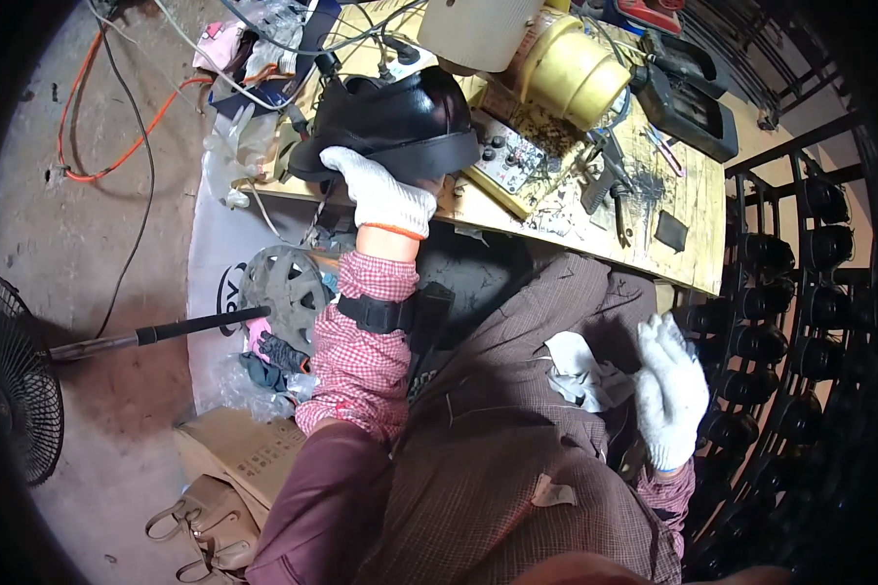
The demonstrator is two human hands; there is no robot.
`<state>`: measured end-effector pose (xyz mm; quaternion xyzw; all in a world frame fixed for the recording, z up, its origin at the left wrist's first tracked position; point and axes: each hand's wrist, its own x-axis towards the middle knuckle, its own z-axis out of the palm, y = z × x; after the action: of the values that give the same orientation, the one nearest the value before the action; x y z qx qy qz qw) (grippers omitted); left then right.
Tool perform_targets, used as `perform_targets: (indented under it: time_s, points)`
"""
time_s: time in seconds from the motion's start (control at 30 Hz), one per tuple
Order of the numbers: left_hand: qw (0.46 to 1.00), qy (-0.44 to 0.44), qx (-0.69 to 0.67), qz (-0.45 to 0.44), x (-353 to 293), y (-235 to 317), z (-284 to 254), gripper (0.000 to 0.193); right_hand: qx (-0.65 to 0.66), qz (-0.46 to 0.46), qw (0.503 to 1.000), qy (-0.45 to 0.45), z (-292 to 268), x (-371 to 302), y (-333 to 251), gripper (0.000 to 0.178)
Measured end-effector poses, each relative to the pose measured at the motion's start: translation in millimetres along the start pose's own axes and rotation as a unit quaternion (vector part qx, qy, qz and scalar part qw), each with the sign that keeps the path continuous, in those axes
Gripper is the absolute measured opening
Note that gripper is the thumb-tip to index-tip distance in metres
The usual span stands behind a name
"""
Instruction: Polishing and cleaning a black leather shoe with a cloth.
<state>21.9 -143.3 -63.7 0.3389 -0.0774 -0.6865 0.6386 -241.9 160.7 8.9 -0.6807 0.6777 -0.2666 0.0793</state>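
Observation:
A glossy black shoe (390,115) lies at the near left edge of the wooden worktable (698,210). My left hand (379,193), in a white knit glove, grips the shoe along its sole; some of its fingers are hidden beneath. My right hand (671,390), gloved the same way, is held up to the right of my lap. Its fingers are stretched out and nothing shows in it. Close by that hand, a crumpled white cloth (585,372) rests on my brown checked apron (498,448).
Beyond the shoe stand a control box (505,161) and a yellow cylinder (576,73). Pliers (621,200) and black shoe forms (688,107) lie farther right. A rack (800,253) of black shoes stands at right. At left are a fan (19,390), cables and a carton (239,444).

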Motion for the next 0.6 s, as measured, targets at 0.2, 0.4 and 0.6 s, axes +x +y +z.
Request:
perform_targets:
  time_s: [0.2,0.4,0.6]
  points:
    - [0.993,-0.114,0.014,0.005,-19.6,7.9,-31.3,0.091,0.016,-0.027,0.997,-0.075,10.7,0.2,-12.0,0.04]
    - [0.949,-0.235,-0.164,-0.134,-82.8,15.2,-51.7,0.069,0.089,-0.124,0.988,-0.011,6.2,49.8,-37.2,0.06]
    - [0.86,-0.35,-0.267,-0.26,-150.4,-27.4,-54.7,0.11,0.256,-0.207,0.944,0.013,55.5,98.7,-91.7,0.063]
